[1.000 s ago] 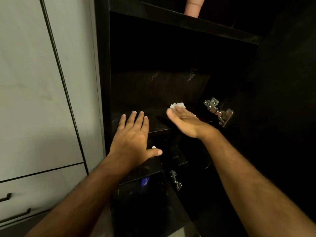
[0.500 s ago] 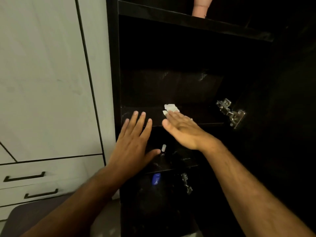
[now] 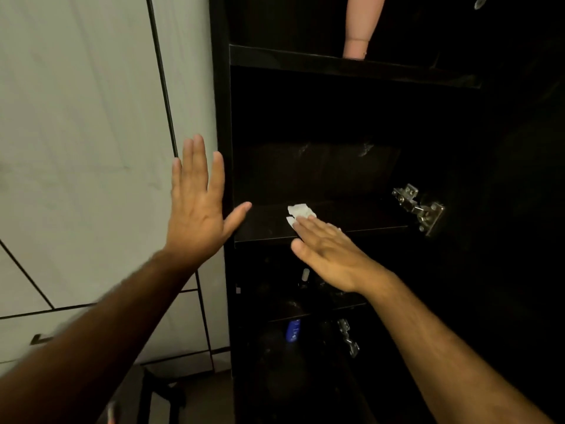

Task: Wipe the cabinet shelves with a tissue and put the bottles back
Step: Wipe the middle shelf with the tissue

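— Flat fingers, right hand (image 3: 328,255), pressing the tissue (image 3: 299,213) onto the middle shelf (image 3: 360,217); no pinch.

— Left hand (image 3: 198,206)?

— Spread, empty, by the cabinet edge (image 3: 220,117); tissue peeks beyond the right fingertips, shelf running sideways; right's nearer.

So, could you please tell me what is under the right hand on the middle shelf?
A white tissue lies under the right hand, its far edge poking out past the straight fingertips. The rest is covered, as is the shelf beneath.

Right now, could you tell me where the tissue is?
In the head view the tissue lies on the dark middle shelf, left of the metal hinge, pressed under the right hand's fingers.
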